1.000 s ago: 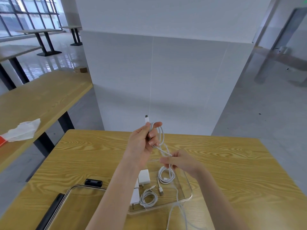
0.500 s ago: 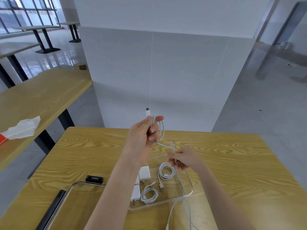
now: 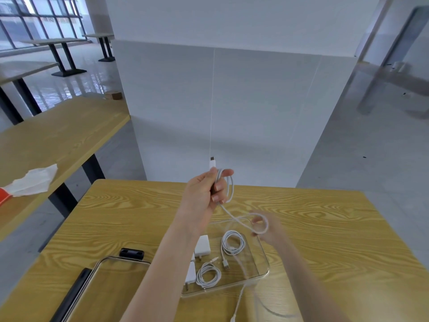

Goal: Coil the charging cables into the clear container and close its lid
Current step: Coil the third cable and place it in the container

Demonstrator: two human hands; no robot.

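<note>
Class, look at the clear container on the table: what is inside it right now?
Inside the container lie two coiled white cables and two white chargers. The left arm covers part of the chargers and the container's left edge.

Bright, even daylight throughout, entering from the tall windows at upper left and mirrored as a pale sheen on the polished floor beneath them. Soft, faint shadows only: a dim grey band at the foot of the white pillar, light shade under the forearms on the wooden table. Mild glints along the rim of the clear container. Strong wide-angle bending toward the edges, straight lines bowed at left and right. Motion blur over the right hand and the cable loop there; sharper on the left hand. Smeared, out-of-focus furniture at upper right.
</note>
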